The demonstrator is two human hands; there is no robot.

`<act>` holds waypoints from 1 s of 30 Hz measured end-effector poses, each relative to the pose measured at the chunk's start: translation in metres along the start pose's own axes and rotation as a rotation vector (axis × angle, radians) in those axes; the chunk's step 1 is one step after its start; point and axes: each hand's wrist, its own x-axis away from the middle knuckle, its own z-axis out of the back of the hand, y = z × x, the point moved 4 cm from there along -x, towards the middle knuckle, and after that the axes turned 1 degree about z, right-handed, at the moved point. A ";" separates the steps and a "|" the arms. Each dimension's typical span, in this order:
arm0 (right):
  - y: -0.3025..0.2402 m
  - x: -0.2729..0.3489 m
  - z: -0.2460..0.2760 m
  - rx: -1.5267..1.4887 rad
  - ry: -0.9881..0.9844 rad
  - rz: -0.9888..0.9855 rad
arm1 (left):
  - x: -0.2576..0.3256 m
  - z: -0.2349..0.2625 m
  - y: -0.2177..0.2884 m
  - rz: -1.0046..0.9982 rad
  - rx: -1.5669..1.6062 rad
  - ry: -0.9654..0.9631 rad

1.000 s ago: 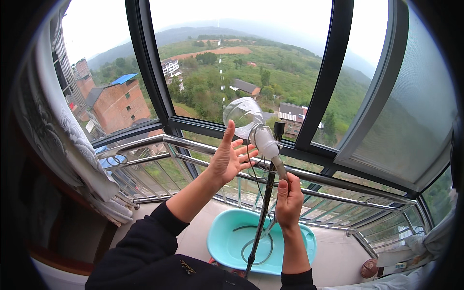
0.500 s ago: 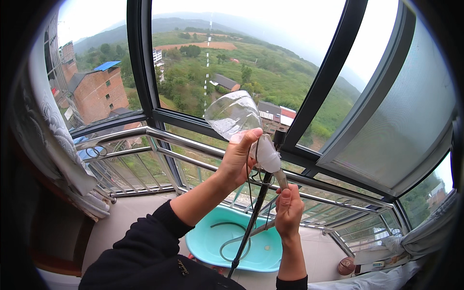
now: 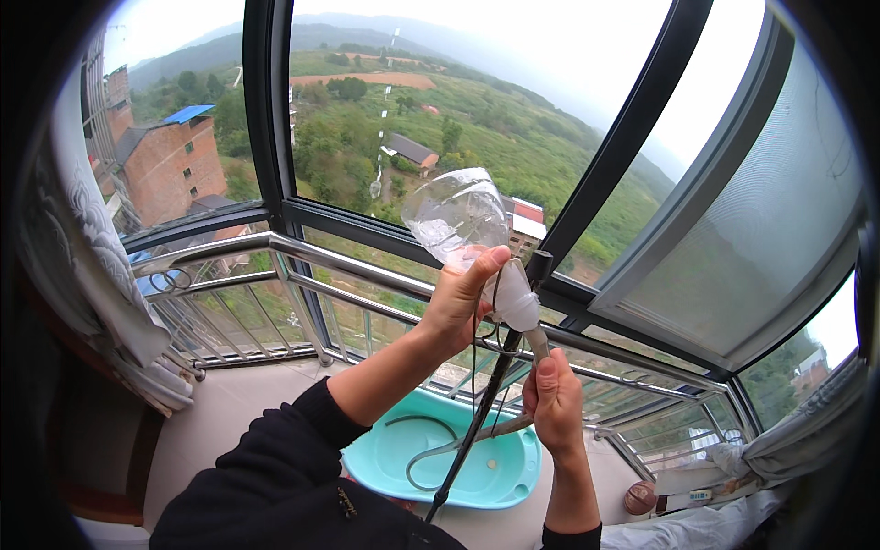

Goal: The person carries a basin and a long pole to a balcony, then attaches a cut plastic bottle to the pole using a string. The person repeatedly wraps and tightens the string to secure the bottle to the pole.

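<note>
Steel railing (image 3: pixel 357 267) beyond our left hand (image 3: pixel 458 301), which grips a clear bottle (image 3: pixel 458 215). Lower right, our right hand (image 3: pixel 555 401) clasps a hose (image 3: pixel 537 343). Turquoise tub (image 3: pixel 376 458) below both.

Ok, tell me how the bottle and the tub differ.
The bottle is clear and see-through, while the tub is opaque turquoise. The bottle is tilted and held up in the left hand; the tub sits upright, lower down. The bottle is rounded and narrows toward one end, whereas the tub is a wide, open basin. Shared: there is hose at both, at the bottle's narrow end and inside the tub.
</note>
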 end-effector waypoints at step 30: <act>0.021 0.035 -0.059 0.860 0.525 0.543 | 0.030 0.028 -0.011 0.170 -0.147 -0.161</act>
